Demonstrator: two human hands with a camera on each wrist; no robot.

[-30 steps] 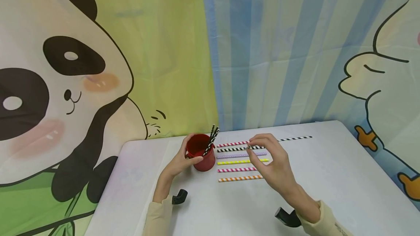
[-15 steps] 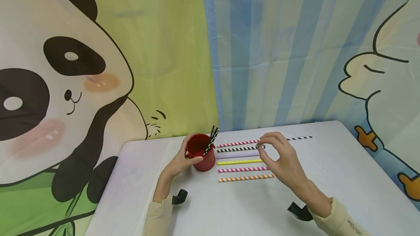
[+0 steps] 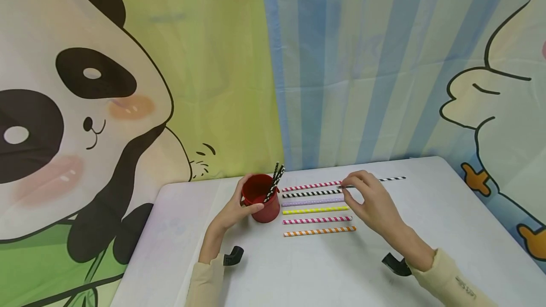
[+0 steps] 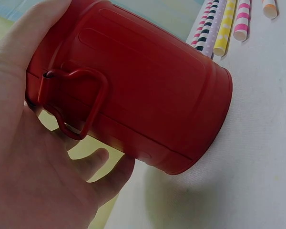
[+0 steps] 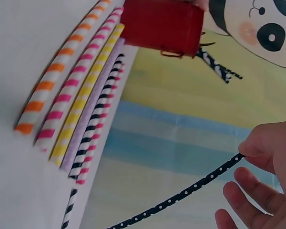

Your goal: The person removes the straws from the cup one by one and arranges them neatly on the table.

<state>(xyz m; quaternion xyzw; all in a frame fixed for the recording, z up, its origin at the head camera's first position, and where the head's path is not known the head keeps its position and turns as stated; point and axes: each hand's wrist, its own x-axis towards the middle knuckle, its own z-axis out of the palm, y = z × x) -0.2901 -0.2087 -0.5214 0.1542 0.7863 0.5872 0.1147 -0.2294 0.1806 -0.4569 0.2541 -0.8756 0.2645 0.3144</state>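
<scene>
My left hand (image 3: 232, 211) grips a small red metal pail (image 3: 268, 213) round its side near the rim. A wire handle (image 4: 93, 105) shows on the pail's side in the left wrist view. Black straws with white spots (image 3: 275, 185) lean against the pail's right inner wall. My right hand (image 3: 375, 203) pinches a dotted black straw (image 5: 181, 194) by one end between thumb and fingertip, the other fingers loosely bent. In the right wrist view this straw slants down to the left. The hand is near the right ends of a row of paper straws.
The row holds red-striped (image 3: 311, 186), black-striped (image 3: 311, 194), lilac (image 3: 311, 202), yellow (image 3: 315, 211), pink-striped (image 3: 317, 221) and orange-striped (image 3: 320, 232) straws. Another black-striped straw (image 3: 393, 179) lies farther right on the white table (image 3: 307, 274). A patterned curtain (image 3: 230, 60) hangs behind.
My right hand has moved right, away from the pail, and the right ends of the lower straws in the row are now uncovered. The left hand and pail have stayed put.
</scene>
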